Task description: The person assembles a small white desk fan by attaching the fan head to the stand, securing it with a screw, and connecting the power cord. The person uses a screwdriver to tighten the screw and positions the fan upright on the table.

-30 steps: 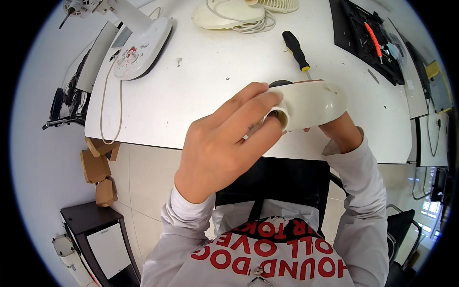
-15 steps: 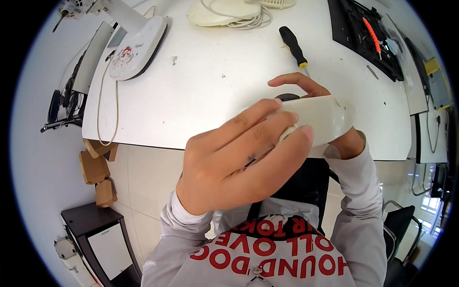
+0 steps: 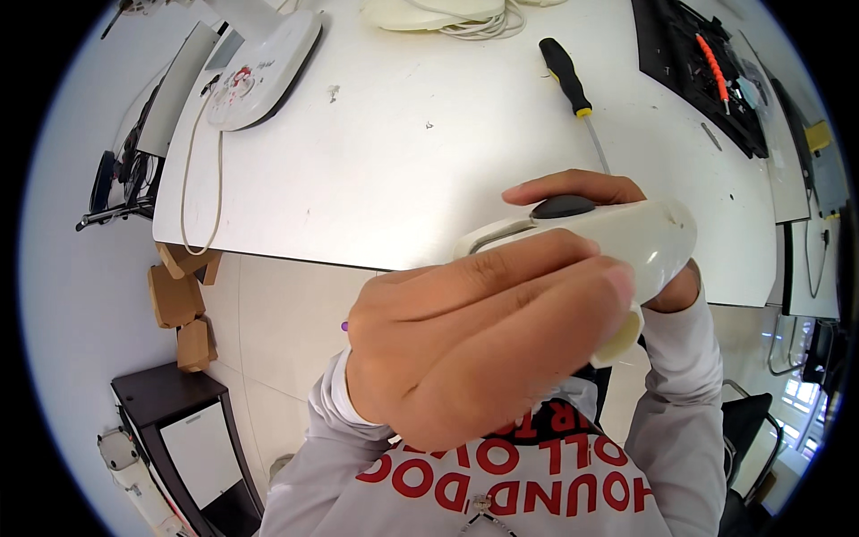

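In front of my chest I hold a cream-white rounded plastic housing [image 3: 658, 237] with a dark oval knob [image 3: 564, 207] on top and a slot along one side. My right hand [image 3: 591, 185] grips it from behind and below; one finger curls over the far side near the knob. Across the near side lies my left hand [image 3: 474, 331], its fingers pressed together against the housing, partly blurred. Its thumb and palm are hidden. A small purple tip [image 3: 344, 327] shows beside the left hand's edge; I cannot tell what it belongs to.
Beyond my hands a black-and-yellow screwdriver [image 3: 565, 76] lies on the white table [image 3: 376, 179]. A white fan base [image 3: 259, 85] with a cord stands at the left. Far back is a cream part with coiled cable [image 3: 483, 25]. A black tool case [image 3: 689, 76] sits at the right.
The housing has moved right and tilted, showing more of its slot, knob and a cream projection below. My left hand has shifted right with it, its fingers closer together.
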A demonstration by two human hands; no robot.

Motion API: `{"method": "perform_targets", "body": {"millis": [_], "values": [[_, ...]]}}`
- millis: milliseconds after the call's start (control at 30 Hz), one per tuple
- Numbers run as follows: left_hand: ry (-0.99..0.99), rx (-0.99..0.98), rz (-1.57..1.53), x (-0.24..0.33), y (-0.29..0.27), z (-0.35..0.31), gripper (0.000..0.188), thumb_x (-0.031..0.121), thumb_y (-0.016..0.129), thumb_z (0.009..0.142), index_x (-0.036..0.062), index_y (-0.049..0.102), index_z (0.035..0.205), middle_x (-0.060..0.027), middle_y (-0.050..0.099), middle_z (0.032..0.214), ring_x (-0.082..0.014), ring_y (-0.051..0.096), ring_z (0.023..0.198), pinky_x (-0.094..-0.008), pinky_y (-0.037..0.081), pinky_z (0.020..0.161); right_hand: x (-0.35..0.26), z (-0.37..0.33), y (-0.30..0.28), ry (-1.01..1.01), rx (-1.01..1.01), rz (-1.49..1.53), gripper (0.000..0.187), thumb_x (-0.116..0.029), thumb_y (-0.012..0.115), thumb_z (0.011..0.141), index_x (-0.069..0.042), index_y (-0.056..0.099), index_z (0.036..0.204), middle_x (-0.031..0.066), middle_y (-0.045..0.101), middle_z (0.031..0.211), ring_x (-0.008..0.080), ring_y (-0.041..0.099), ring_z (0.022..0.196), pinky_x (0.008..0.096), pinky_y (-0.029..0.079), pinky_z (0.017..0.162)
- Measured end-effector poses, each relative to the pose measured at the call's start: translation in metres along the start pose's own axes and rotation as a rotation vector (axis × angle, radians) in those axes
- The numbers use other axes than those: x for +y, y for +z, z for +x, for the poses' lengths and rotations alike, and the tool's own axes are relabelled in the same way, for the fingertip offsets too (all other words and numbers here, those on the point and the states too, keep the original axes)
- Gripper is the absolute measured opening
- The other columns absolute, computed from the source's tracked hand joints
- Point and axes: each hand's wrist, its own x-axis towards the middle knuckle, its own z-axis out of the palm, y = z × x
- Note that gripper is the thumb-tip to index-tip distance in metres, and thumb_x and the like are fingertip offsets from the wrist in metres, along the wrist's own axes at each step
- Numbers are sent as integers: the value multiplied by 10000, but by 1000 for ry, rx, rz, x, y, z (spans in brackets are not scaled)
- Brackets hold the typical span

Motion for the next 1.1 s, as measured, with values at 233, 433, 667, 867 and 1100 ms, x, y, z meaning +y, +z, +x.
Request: {"method": "perform_targets", "body": {"millis": [233, 433, 667, 867, 1100], "values": [[-21, -16, -48, 4, -1, 0, 647, 37, 758, 669, 9, 376, 1191, -236, 632, 976, -348, 661, 805, -361, 567, 657, 10, -5, 3, -23, -21, 148, 555, -255, 645, 818, -4, 466, 1280, 101, 628, 1069, 128, 627, 900, 246, 520, 786], [-40, -32, -89, 8, 3, 2, 666, 61, 765, 667, 30, 349, 1186, -244, 634, 963, -349, 660, 809, -378, 569, 673, -1, -11, 0, 70, 9, 32, 512, -258, 655, 808, -7, 511, 1231, 109, 611, 1104, 143, 618, 944, 269, 518, 809], [-68, 10, -103, 16, 7, 7, 620, 91, 769, 664, 41, 341, 1110, -262, 641, 903, -344, 669, 759, -388, 576, 656, 2, -15, 1, 6, -11, 31, 439, -244, 656, 802, 7, 566, 1151, 113, 611, 1101, 168, 615, 966, 287, 508, 847], [-92, 64, 4, 25, 16, 8, 577, 103, 761, 664, 39, 360, 1075, -237, 654, 852, -297, 681, 743, -348, 586, 614, -14, -17, 11, 243, 153, 65, 722, -486, 752, 626, 55, 579, 1072, 158, 618, 1043, 212, 631, 920, 300, 522, 825], [-76, 155, 5, 20, 28, 9, 531, 162, 756, 688, 36, 396, 1057, -190, 671, 830, -271, 686, 738, -294, 575, 549, -15, -25, 9, 294, 183, 114, 749, -509, 748, 628, 58, 569, 1083, 159, 606, 1057, 208, 627, 922, 308, 516, 847]]}}
